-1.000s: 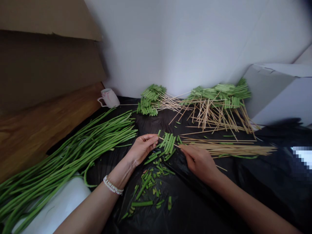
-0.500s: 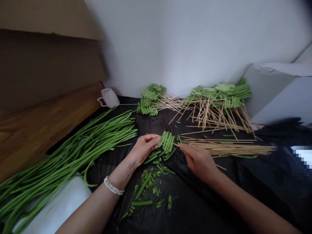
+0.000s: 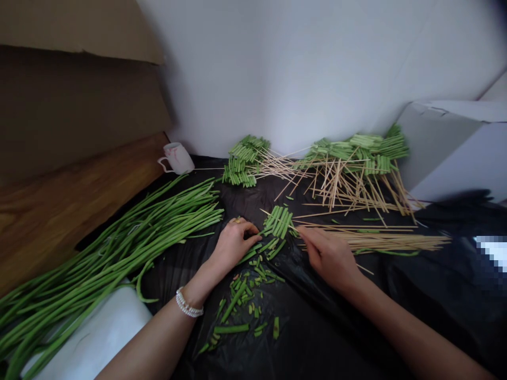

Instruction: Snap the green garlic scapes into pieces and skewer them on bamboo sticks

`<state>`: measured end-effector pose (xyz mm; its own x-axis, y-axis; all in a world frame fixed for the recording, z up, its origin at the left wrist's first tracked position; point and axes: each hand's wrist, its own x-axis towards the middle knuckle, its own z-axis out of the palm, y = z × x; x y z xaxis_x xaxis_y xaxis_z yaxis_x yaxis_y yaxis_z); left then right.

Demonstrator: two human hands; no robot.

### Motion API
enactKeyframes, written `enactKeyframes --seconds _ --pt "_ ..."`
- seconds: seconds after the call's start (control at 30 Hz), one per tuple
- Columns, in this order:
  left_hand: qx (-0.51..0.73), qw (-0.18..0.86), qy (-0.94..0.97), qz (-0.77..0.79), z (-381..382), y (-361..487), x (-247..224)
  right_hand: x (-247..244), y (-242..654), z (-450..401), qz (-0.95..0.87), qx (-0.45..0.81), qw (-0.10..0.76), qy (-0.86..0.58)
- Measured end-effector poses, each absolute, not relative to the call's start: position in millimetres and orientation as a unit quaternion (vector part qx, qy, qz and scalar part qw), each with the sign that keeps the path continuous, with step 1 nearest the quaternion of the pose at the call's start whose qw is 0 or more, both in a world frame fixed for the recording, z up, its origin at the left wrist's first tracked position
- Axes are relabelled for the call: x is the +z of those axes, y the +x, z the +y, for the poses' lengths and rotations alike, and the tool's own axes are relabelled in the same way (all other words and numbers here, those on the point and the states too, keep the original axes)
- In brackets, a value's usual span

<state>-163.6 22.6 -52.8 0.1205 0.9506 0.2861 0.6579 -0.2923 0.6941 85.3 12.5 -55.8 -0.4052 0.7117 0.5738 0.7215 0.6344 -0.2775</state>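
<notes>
A bamboo skewer threaded with a row of cut green long-bean pieces (image 3: 278,221) is pinched at its right end by my right hand (image 3: 327,253). Its bare pointed end sticks out to the upper left. My left hand (image 3: 233,243), with a ring and a beaded bracelet (image 3: 189,303), is just left of that skewer. Its thumb and forefinger come together on what looks like a cut bean piece, mostly hidden by the fingertips. Loose cut bean pieces (image 3: 237,301) lie scattered below both hands on black plastic sheeting (image 3: 309,332).
Whole long beans (image 3: 158,227) lie in a heap at left, partly over a white object (image 3: 103,327). Finished bean skewers (image 3: 245,158) are stacked at the back, with more skewers (image 3: 364,150) toward the right. Bare bamboo skewers (image 3: 396,243) lie at right. A white mug (image 3: 178,158) and white box (image 3: 447,148) stand behind.
My left hand has let go of the threaded bean pieces and dropped slightly to the loose pieces. My right hand has shifted a little right with the skewer, whose bare tip now shows.
</notes>
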Motion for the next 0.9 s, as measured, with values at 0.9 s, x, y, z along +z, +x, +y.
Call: enactKeyframes --seconds 0.9 --pt "0.531 0.580 0.397 0.473 19.9 -158.7 -38.2 -56.9 83.9 11.2 -0.854 -0.015 0.309 -0.418"
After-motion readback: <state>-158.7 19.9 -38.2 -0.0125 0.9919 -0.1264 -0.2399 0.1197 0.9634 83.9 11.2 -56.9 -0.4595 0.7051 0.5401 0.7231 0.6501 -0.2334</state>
